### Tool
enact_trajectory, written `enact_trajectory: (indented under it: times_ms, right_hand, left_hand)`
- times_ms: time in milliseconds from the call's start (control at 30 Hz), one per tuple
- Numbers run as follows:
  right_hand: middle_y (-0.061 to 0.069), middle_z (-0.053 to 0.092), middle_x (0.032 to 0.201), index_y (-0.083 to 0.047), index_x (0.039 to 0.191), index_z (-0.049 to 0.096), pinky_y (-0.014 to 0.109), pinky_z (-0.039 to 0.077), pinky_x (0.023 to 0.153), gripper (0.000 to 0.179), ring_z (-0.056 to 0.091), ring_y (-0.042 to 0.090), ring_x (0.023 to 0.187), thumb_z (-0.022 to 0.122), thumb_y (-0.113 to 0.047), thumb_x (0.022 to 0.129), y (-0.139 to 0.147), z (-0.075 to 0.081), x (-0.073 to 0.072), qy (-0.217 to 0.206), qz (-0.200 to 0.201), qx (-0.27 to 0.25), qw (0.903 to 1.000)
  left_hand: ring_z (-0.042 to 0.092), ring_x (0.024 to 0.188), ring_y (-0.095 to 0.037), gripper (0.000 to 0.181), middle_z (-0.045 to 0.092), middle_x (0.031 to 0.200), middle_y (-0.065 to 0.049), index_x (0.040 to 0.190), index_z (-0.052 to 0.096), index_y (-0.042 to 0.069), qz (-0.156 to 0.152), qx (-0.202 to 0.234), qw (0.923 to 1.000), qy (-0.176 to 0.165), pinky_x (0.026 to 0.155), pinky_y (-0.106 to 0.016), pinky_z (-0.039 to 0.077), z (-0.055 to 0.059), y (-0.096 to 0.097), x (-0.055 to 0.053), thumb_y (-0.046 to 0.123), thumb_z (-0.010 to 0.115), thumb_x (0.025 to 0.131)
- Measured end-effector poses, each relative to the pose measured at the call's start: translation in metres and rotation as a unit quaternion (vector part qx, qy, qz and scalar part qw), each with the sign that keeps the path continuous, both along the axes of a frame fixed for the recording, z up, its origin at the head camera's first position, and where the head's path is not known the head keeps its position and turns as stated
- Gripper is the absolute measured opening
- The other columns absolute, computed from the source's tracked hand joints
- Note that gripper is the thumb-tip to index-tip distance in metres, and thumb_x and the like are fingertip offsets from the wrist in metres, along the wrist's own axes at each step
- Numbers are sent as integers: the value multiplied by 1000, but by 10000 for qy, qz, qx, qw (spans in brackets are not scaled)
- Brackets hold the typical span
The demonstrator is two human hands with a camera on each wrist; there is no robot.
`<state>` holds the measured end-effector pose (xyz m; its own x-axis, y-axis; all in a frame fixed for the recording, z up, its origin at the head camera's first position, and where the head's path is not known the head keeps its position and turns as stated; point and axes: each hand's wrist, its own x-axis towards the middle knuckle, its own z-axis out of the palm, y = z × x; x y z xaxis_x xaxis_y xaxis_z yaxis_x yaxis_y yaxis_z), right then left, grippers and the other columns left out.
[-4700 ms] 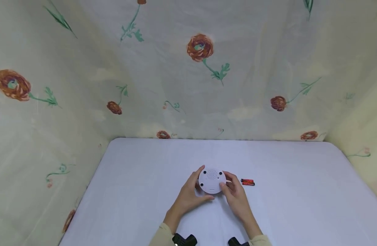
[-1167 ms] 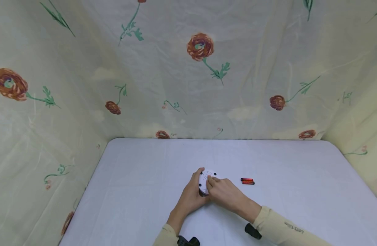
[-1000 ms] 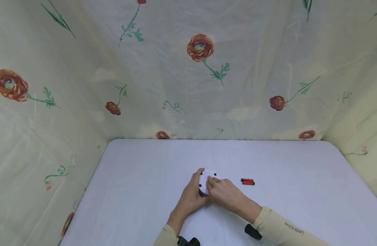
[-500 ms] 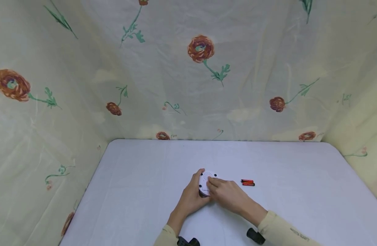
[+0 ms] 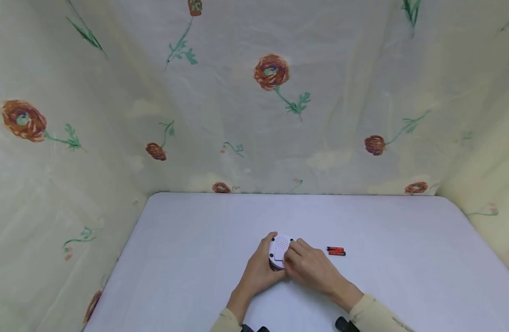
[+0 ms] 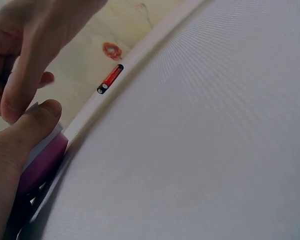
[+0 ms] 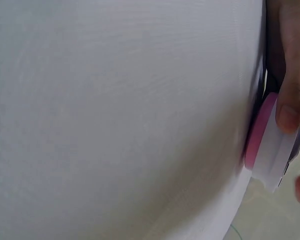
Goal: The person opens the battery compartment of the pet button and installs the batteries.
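A round white gadget [image 5: 279,246] with speaker holes and small black feet faces up in my left hand [image 5: 257,269], whose fingers and thumb grip its rim. From the side, in the right wrist view, the gadget's white wall [image 7: 271,150] meets a pink base rim [image 7: 260,135]. Curled over its right part, my right hand [image 5: 310,268] pinches near a thin cover panel [image 5: 279,259]; in the left wrist view a thin white edge [image 6: 33,106] shows under its fingertip. The right hand hides much of the panel. Two red-and-black batteries [image 5: 335,251] lie to the right.
A white-covered table [image 5: 196,258] bears the gadget and batteries. Flower-patterned cloth [image 5: 321,101] hangs behind it and on both sides. Dark wrist cameras [image 5: 346,324] sit on the cuffs.
Earlier both hands held the gadget by its sides; then my right fingers pressed on its face. Now they have curled at its right edge, and a panel outline shows more. The batteries stayed put.
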<state>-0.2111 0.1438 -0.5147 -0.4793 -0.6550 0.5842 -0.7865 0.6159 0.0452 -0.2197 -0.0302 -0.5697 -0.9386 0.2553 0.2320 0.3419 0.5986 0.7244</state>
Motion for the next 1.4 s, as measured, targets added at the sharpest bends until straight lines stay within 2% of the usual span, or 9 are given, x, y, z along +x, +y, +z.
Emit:
enact_trajectory:
  times_ms: [200,567,967,1400]
  right_hand:
    - [-3,52,81,-13,78,60,24,43,66,8,45,12,76,65,-16,73,2,3,-5,65,116,305,9994]
    - [-3,52,78,-13,76,59,25,42,64,13,43,11,73,70,-15,69,1,6,-7,214,274,232,9991]
    - [-5,52,79,-13,78,58,23,42,65,14,44,9,73,68,-14,69,8,11,1,41,243,18,9997]
    - [-7,51,76,-15,77,58,19,39,62,13,43,6,72,68,-13,69,17,9,19,-359,-124,-199,9991]
  left_hand:
    - [51,120,-10,94,49,137,0,147,26,21,-14,-10,10000,34,99,-32,45,1,4,0,35,79,70]
    - [52,120,-11,96,50,137,-2,147,26,18,-18,-6,9999,128,98,-34,46,0,0,1,36,80,70]
    - [53,120,-13,97,51,135,-2,147,26,20,34,-75,10000,46,98,-36,47,2,0,2,40,81,70]
    - [53,120,-14,100,50,137,-1,148,25,23,93,-21,9998,-159,97,-37,47,3,1,2,43,82,68]
